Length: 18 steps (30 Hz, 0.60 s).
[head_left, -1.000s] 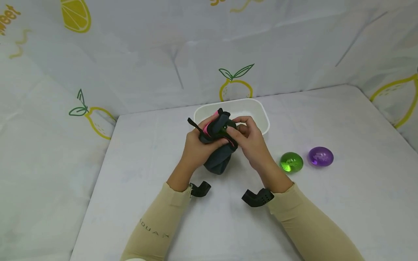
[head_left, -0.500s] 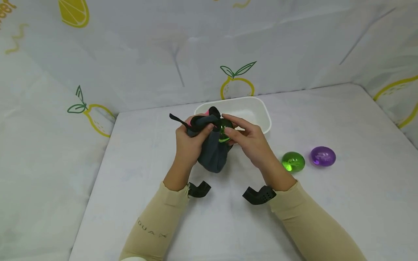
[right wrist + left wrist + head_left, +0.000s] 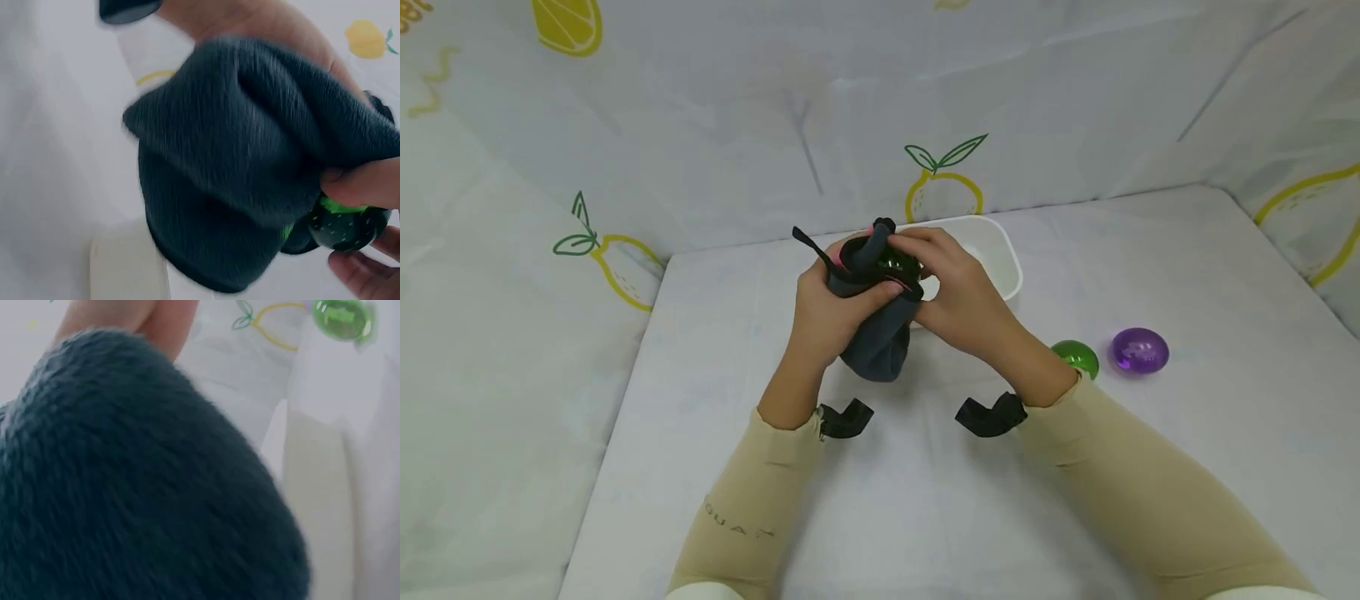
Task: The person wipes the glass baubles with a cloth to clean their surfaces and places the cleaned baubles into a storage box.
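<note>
My left hand (image 3: pixel 831 308) grips a soft dark blue-grey cloth pouch (image 3: pixel 880 337) by its black-edged mouth, thumb on the front. Pink lining shows there, and a black strap sticks out to the left. A clear green ball (image 3: pixel 898 262) sits at the pouch's mouth, partly covered by cloth and fingers. My right hand (image 3: pixel 958 287) pinches this ball; the right wrist view shows thumb and fingers either side of the green ball (image 3: pixel 340 228). In the left wrist view the fuzzy pouch (image 3: pixel 150 475) fills most of the picture and hides the left fingers.
Behind the hands, partly hidden, stands a white plastic box (image 3: pixel 1003 258). To the right on the white table (image 3: pixel 880 508) lie another green ball (image 3: pixel 1077 357), partly behind my right forearm, and a purple ball (image 3: pixel 1139 350). A lemon-print sheet (image 3: pixel 722 150) hangs at the back.
Both hands and the pouch have moved up and slightly left. Half a second ago the green ball showed beside the mouth; now cloth edges surround it more, with the right hand closer over it.
</note>
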Tool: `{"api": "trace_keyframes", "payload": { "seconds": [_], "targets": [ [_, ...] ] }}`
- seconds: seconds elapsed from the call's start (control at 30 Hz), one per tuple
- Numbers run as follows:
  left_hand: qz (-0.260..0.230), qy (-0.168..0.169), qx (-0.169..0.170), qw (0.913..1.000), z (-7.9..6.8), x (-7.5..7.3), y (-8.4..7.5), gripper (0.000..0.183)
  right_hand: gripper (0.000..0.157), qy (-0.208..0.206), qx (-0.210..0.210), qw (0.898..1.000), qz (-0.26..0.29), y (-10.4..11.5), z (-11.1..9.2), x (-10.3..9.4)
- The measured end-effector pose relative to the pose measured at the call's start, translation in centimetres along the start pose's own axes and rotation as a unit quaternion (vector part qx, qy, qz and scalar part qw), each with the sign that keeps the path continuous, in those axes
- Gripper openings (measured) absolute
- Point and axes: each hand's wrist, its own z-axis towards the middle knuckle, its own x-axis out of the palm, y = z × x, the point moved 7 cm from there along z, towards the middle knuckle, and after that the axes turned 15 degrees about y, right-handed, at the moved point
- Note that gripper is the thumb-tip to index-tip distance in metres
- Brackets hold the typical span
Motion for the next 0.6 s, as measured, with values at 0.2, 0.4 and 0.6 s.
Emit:
{"api": "trace_keyframes", "payload": {
  "seconds": [0.2,0.4,0.6],
  "targets": [
    [0.074,0.004,-0.026,0.9969,0.2,-1.5,-0.5,0.067,0.057,0.007,-0.05,0.992,-0.119,0.5,1.5,0.0],
    [0.122,-0.052,-0.013,0.991,-0.4,-3.9,-0.5,0.056,0.059,-0.011,-0.046,0.992,-0.117,-0.6,2.2,-0.1],
    [0.142,-0.139,0.011,0.98,-1.3,-6.7,-0.6,0.051,0.058,-0.021,0.06,0.998,-0.018,-3.6,2.2,0.3]
  ]
}}
